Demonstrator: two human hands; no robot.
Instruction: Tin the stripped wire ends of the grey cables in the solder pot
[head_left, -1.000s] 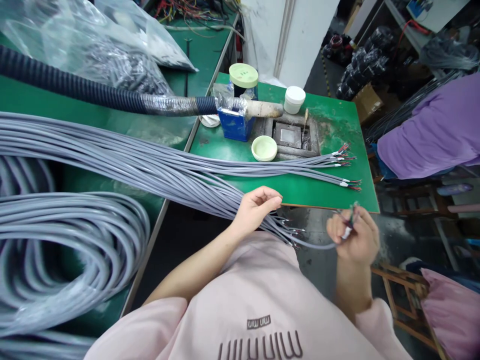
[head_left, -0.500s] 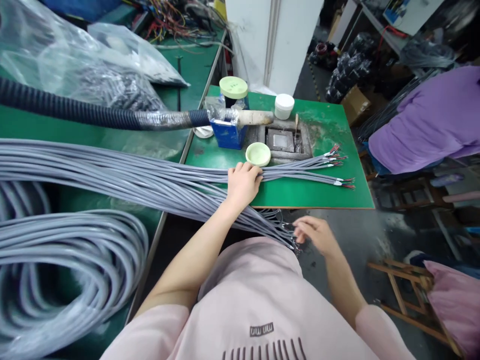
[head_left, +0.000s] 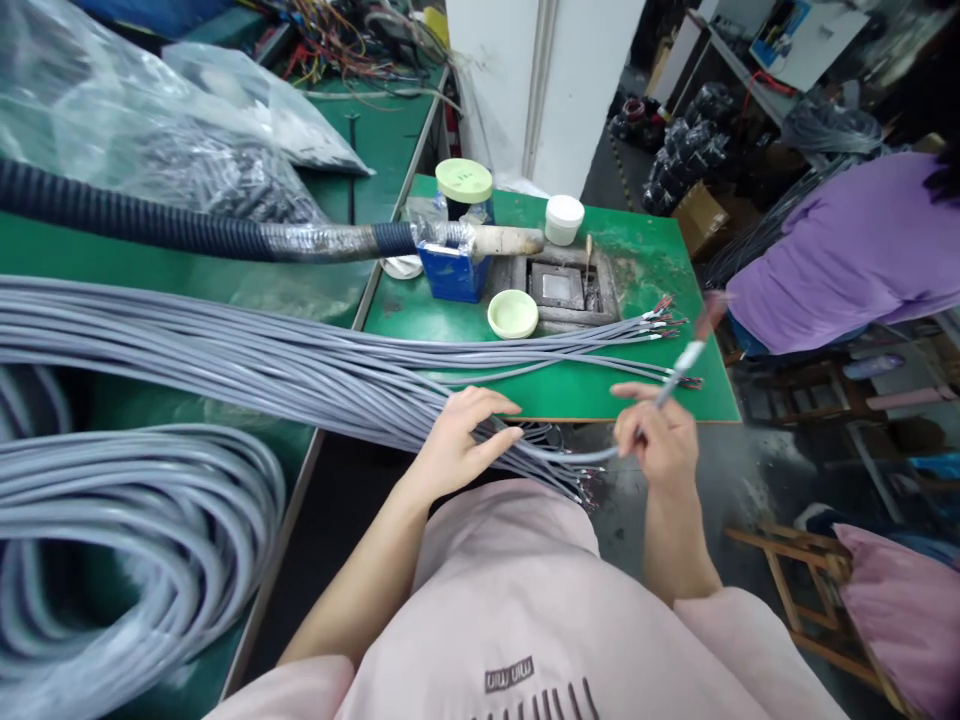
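My right hand (head_left: 657,436) grips a single grey cable (head_left: 596,457) near its end, raised above the front edge of the green board. The cable's stripped tip, with a white band and reddish wires, is blurred and points up and right. My left hand (head_left: 472,440) lies over the bundle of grey cables (head_left: 360,385), thumb and fingers apart, touching or just above it. Part of the bundle stretches across the green board (head_left: 555,400), its bare wire ends (head_left: 660,318) near the right side. Other cable ends (head_left: 585,485) hang below the board's front edge, close to my lap.
On the board stand a pale green dish (head_left: 513,314), a white tub (head_left: 564,219), a blue box (head_left: 454,272) and a recessed metal pot (head_left: 557,287). A black hose (head_left: 187,235) ends above them. Coiled cable (head_left: 225,500) lies left. A person in purple (head_left: 847,250) is at right.
My right hand has lifted one cable from the hanging ends and moved up and right. My left hand has moved back toward me from the cables on the board, its fingers spreading.
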